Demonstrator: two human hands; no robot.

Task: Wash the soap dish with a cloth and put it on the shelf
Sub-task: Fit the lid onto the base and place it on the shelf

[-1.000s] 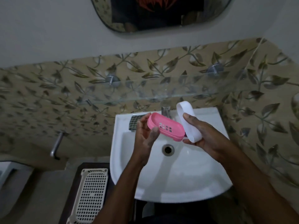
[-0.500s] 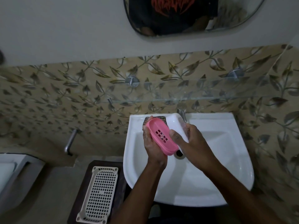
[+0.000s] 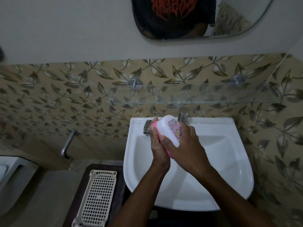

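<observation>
The glass shelf [image 3: 188, 95] across the middle of the frame lies bare, open to reach from below. Just under it, the tap [image 3: 183, 116] and a striped cloth [image 3: 146, 127] crowd the sink's [image 3: 229, 169] back rim; the basin at lower right is clear.

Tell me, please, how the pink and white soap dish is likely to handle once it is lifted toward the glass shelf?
The soap dish looks like thin rigid plastic, so probably light and stiff. The left hand seems wet, so it may be slippery.

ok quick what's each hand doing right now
Left hand: closed on the pink soap dish base, held over the sink.
Right hand: closed on the white lid, pressed against the base.
</observation>
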